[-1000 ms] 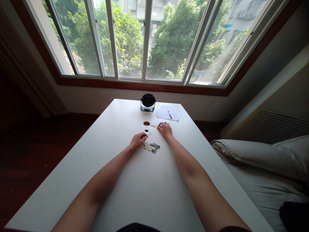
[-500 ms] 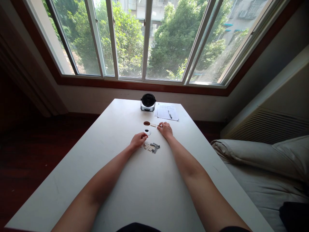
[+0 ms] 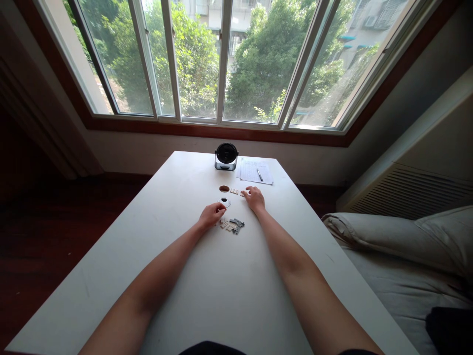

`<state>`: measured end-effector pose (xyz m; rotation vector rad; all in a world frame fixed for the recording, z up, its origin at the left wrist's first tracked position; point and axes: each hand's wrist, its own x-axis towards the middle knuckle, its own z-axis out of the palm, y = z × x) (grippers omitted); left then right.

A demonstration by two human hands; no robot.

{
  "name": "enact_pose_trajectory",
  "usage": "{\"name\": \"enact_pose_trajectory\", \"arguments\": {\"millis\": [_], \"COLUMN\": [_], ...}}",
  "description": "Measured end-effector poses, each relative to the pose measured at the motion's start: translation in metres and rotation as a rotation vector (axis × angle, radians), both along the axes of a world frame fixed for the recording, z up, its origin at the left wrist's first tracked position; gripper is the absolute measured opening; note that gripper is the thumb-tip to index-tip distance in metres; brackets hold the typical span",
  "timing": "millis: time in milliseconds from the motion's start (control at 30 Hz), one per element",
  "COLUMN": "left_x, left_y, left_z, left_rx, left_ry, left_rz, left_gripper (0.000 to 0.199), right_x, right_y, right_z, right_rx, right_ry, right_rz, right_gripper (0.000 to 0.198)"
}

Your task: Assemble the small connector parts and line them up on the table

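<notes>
Evidently our right hand (image 3: 254, 198), fingers parted, is by the far pieces (image 3: 234, 192); whether our left hand (image 3: 212, 214) grips, we can't tell.

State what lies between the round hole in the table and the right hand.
In the head view, a row of small light pieces lies between the round hole and the right hand; whether the hand touches it is unclear.

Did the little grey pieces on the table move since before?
No. The grey pieces look unmoved against the hole in the white table: lower in the picture and slightly right of it.
</notes>
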<state>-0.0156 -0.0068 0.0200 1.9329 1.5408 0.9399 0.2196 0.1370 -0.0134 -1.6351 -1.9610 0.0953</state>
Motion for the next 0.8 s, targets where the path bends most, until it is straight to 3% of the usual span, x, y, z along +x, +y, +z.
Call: {"name": "enact_pose_trajectory", "arguments": {"millis": [167,300,600,800], "left_x": [0.002,0.002,0.000,0.000], "left_y": [-0.007,-0.006,-0.005,-0.005], "left_z": [0.003,0.001,-0.006,-0.007], "left_rx": [0.083,0.116,0.135,0.138], "left_ry": [0.072,0.141,0.203,0.227], "left_rz": [-0.132,-0.167,-0.104,-0.107], "left_gripper": [0.016,0.026,0.020,0.019], "right_x": [0.003,0.002,0.000,-0.006], "right_y": [-0.009,-0.024,-0.089,-0.129], "right_z": [0.000,0.002,0.008,0.016], "right_rx": [0.020,0.031,0.005,-0.085], "right_ry": [0.075,0.080,0.059,0.093], "right_rz": [-0.027,-0.002,0.149,0.383], "right_gripper": [0.028,0.026,0.023,0.019]}}
